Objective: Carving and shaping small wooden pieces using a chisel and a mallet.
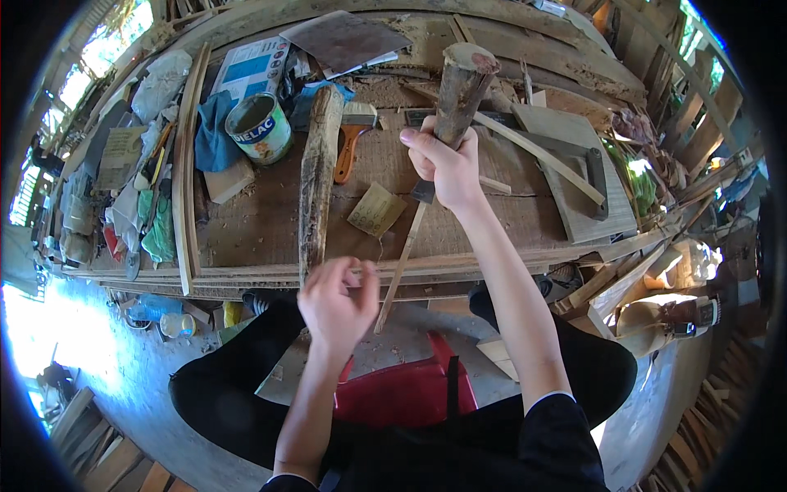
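Observation:
My right hand is wrapped round a short, thick branch piece with dark bark and a pale cut end. It is held tilted above the workbench. My left hand is over the bench's near edge, its fingers loosely bent and the thumb apart, with nothing visible in it. Just beyond that hand lies a long rough piece of wood, its near end partly hidden by the fingers. Between the hands are a square of sandpaper and a thin wooden strip that juts over the edge.
Farther back are a paint can, a blue cloth and a paintbrush. At the right, a try square lies on a board. Bags and tools crowd the left end. A red plastic stool stands below.

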A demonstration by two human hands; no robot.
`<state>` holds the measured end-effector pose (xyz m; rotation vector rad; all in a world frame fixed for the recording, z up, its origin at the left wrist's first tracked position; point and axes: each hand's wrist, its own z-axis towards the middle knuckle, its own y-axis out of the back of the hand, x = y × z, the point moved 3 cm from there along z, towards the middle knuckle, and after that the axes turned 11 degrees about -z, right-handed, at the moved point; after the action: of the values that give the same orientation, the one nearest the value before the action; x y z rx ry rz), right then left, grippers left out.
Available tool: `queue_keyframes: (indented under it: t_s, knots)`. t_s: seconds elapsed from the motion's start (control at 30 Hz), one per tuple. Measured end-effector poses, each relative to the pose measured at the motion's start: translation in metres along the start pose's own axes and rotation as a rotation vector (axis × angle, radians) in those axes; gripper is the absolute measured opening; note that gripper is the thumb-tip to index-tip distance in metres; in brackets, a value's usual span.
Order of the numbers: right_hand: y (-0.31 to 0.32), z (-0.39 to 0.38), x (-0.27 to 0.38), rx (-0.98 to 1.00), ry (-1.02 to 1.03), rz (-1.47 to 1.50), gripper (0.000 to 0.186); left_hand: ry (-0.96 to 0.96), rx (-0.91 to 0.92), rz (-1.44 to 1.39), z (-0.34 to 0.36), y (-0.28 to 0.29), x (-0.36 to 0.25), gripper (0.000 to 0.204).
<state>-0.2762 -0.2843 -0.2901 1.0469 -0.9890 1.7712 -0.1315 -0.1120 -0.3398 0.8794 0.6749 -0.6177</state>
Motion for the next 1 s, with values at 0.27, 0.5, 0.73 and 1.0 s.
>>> queue_keyframes:
  t_s: [0.27,0.5,0.73,1.0]
  knots:
    - [-0.006,-0.003,-0.009,0.032,0.008,-0.134,0.010,0.202,0.080,0.398,0.059,0.009,0.039,0.056]
    - [-0.002,-0.001,-0.012,0.088,0.009,-0.121,0.010,0.364,0.287,0.546,0.102,0.001,0.049,0.058]
    - [0.008,-0.007,-0.012,0.018,0.015,-0.137,0.014,0.435,0.273,-0.184,0.102,0.046,0.019,0.047]
    - [0.001,-0.003,-0.013,0.056,0.039,-0.177,0.017,-0.110,0.253,-0.441,0.096,0.161,-0.108,0.042]
